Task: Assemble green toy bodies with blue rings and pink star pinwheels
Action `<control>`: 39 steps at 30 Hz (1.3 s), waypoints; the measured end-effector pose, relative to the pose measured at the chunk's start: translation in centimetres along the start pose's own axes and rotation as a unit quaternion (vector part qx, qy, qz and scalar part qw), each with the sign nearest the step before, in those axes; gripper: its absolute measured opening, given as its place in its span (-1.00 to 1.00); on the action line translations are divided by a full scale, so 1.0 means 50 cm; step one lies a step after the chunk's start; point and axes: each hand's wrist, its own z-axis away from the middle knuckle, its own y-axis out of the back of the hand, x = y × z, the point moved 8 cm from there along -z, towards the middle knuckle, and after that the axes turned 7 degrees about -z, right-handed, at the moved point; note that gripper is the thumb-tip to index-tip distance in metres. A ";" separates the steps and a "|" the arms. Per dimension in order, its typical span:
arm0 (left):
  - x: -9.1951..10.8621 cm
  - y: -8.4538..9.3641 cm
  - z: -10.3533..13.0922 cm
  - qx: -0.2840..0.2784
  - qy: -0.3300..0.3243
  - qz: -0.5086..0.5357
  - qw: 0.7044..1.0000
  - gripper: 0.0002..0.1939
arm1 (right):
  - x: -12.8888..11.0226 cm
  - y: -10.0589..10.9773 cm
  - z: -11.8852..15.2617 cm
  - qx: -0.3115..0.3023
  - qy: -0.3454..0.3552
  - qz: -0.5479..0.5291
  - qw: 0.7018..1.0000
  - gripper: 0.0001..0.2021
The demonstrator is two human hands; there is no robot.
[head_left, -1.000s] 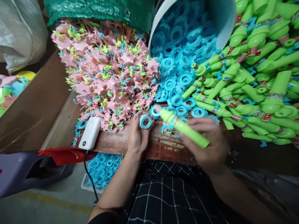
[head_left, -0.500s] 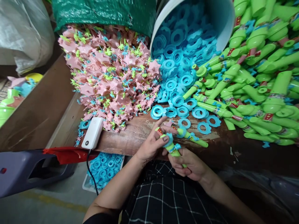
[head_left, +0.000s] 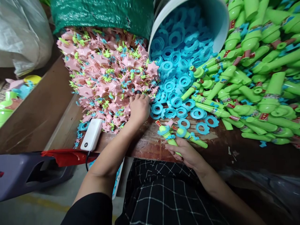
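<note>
My left hand (head_left: 140, 109) reaches onto the front right of a heap of pink star-shaped plastic pieces (head_left: 114, 87) dotted with small green and blue bits. Its fingers are bent and a little apart, with their tips among the pieces. In my right hand (head_left: 187, 153) is the lower end of a green toy stick (head_left: 172, 141), tilted up to the left. This stick has a blue wavy ring (head_left: 161, 129) near its top and a red patterned tip. Just behind it, a second green toy stick (head_left: 195, 140) with a blue ring lies on the table.
Blue scalloped rings (head_left: 170, 86) spill from a tipped white bucket (head_left: 221, 37). Many green toy sticks (head_left: 246, 93) are heaped on the right. A white power bank (head_left: 92, 134) with a cable lies at the table's front left. A green sack (head_left: 103, 15) stands behind the stars.
My left hand has let go of the green toy stick and moved up and left to the pink star heap. My right hand still holds the stick, its top now uncovered.
</note>
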 end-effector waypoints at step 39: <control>0.025 -0.023 0.326 -0.012 -0.027 0.282 0.959 -0.58 | -0.034 0.058 0.043 0.030 0.065 0.145 0.987 -0.51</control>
